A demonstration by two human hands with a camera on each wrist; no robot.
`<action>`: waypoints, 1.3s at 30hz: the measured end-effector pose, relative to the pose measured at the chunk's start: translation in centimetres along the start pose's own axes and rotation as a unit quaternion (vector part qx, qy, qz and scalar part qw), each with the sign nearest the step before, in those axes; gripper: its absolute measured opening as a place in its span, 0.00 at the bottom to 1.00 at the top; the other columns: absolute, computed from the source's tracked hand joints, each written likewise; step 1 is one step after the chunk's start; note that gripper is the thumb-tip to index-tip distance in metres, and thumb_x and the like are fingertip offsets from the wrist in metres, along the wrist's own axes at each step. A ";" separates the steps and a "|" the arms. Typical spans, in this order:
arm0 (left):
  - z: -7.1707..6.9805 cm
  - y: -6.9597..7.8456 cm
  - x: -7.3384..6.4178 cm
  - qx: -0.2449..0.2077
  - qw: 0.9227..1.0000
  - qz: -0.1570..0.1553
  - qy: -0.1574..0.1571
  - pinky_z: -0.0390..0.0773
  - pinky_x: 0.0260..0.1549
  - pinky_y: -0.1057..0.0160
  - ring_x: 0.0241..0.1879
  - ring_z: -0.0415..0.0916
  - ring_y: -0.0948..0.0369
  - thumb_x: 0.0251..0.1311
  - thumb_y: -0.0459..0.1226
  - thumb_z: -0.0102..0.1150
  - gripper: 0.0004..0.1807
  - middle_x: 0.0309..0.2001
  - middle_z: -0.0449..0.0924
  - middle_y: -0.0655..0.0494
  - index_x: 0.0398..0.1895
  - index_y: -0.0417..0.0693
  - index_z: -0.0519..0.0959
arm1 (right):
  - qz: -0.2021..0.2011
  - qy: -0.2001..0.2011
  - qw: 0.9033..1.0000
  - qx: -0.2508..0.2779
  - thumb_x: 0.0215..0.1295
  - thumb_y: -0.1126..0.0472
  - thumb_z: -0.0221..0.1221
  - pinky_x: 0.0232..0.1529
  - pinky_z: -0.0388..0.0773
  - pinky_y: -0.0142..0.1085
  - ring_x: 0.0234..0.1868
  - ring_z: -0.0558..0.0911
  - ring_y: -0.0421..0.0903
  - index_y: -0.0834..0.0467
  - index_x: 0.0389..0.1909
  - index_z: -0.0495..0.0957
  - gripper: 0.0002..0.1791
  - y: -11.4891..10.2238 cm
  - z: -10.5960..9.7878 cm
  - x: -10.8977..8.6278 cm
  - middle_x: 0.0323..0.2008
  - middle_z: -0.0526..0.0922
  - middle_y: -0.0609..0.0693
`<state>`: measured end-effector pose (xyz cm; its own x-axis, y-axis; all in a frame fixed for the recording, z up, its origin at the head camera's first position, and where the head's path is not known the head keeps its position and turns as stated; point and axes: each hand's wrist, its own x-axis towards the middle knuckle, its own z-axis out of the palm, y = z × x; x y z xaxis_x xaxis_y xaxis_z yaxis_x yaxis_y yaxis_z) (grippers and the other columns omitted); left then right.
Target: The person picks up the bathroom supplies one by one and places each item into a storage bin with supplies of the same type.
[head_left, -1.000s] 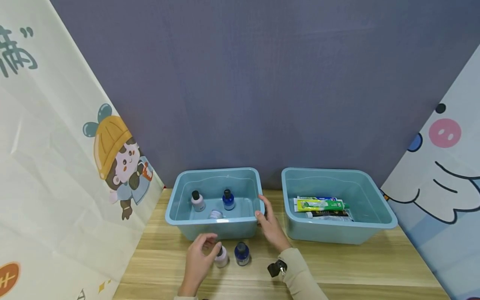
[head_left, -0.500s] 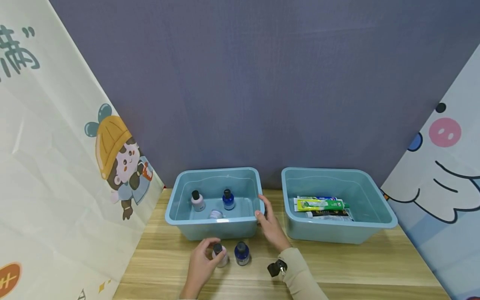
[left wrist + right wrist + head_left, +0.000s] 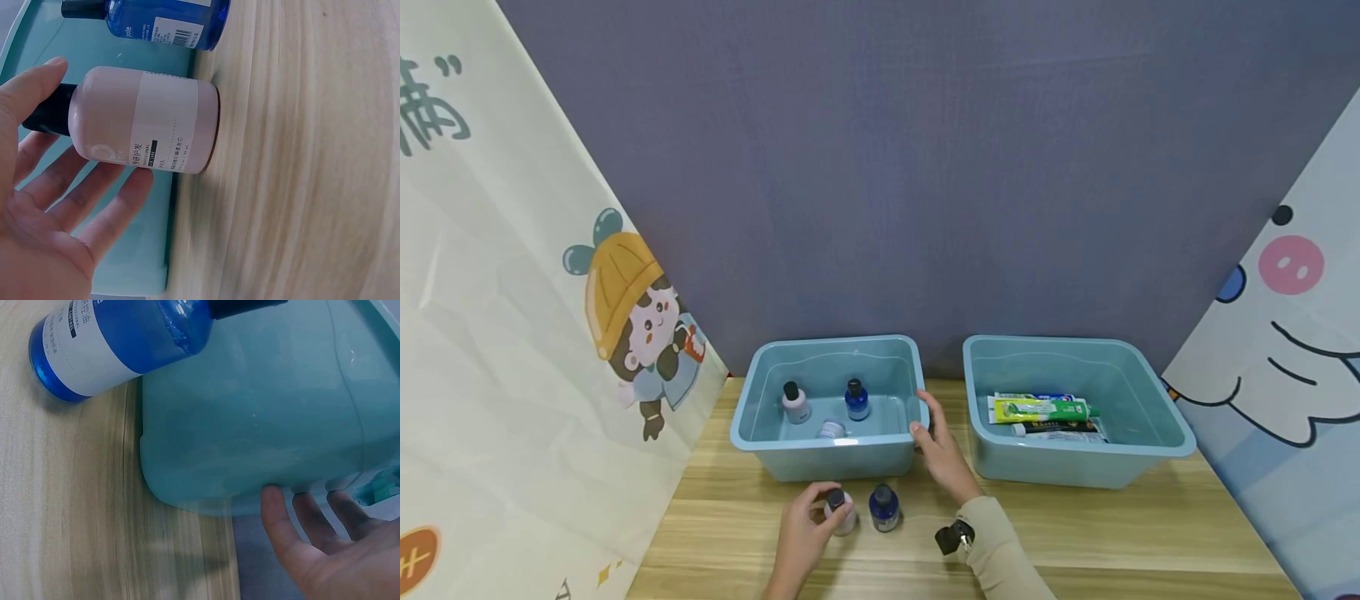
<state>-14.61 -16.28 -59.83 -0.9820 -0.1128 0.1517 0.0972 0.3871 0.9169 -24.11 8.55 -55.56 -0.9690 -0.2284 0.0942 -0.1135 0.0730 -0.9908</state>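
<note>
My left hand [image 3: 802,529] pinches the black cap of a pink bottle [image 3: 134,119] that stands upright on the wooden table, thumb on one side and fingers behind. Just right of it stands a dark blue bottle [image 3: 884,510] with a black cap and white label. At the near right corner of the left light blue bin [image 3: 842,460], my right hand [image 3: 943,454] holds the rim; in the right wrist view its fingers [image 3: 273,506] press the outer end wall. Inside this bin are a pink bottle [image 3: 795,405] and a blue bottle [image 3: 857,402], both upright, plus a small pale container [image 3: 831,428].
A second light blue bin [image 3: 1060,468] stands to the right with several toothpaste-like tubes [image 3: 1037,411] in it. Behind both bins rises a grey-blue wall [image 3: 880,183]. Printed sheets flank the wooden table [image 3: 1135,533]. A black device [image 3: 953,537] sits on the right wrist.
My left hand has come down and in around the pink bottle's cap, its thumb and fingers closing on it. The right hand stays at the bin's corner.
</note>
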 end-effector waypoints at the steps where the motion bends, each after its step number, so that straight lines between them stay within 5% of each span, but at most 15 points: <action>1: 0.0 0.0 0.0 -0.002 1.000 0.000 0.002 0.85 0.38 0.70 0.42 0.87 0.60 0.53 0.40 0.77 0.18 0.46 0.88 0.48 0.46 0.46 0.85 | 0.000 0.002 1.000 -0.001 0.83 0.54 0.45 0.66 0.71 0.63 0.77 0.58 0.69 0.37 0.80 0.49 0.30 0.0 0.0 0.0 0.82 0.44 0.59; 19: -0.1 0.5 -0.3 0.007 0.999 0.018 0.028 0.85 0.34 0.69 0.38 0.86 0.63 0.50 0.39 0.79 0.17 0.44 0.89 0.49 0.44 0.47 0.87 | 0.001 0.007 1.000 -0.010 0.83 0.51 0.46 0.67 0.69 0.62 0.77 0.57 0.69 0.37 0.80 0.49 0.30 -0.2 0.0 0.0 0.82 0.45 0.60; 26: -0.4 0.7 -0.2 0.006 0.998 0.052 0.035 0.85 0.33 0.68 0.38 0.87 0.60 0.51 0.37 0.78 0.17 0.43 0.88 0.48 0.43 0.41 0.87 | 0.002 0.007 1.000 -0.009 0.83 0.53 0.45 0.65 0.72 0.61 0.76 0.59 0.69 0.38 0.80 0.49 0.30 -0.2 0.0 0.0 0.82 0.46 0.61; 39: -1.9 2.5 0.6 0.032 0.996 0.070 0.045 0.85 0.31 0.68 0.37 0.86 0.66 0.49 0.39 0.79 0.18 0.43 0.88 0.53 0.44 0.43 0.88 | -0.004 0.000 1.000 -0.001 0.83 0.52 0.45 0.66 0.70 0.62 0.77 0.58 0.69 0.38 0.80 0.49 0.30 -0.1 0.0 -0.1 0.82 0.45 0.60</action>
<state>-14.65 -17.08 -56.75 -0.9411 -0.1335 0.3107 0.2182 0.4622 0.8595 -24.05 8.57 -55.46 -0.9682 -0.2281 0.1031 -0.1227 0.0732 -0.9897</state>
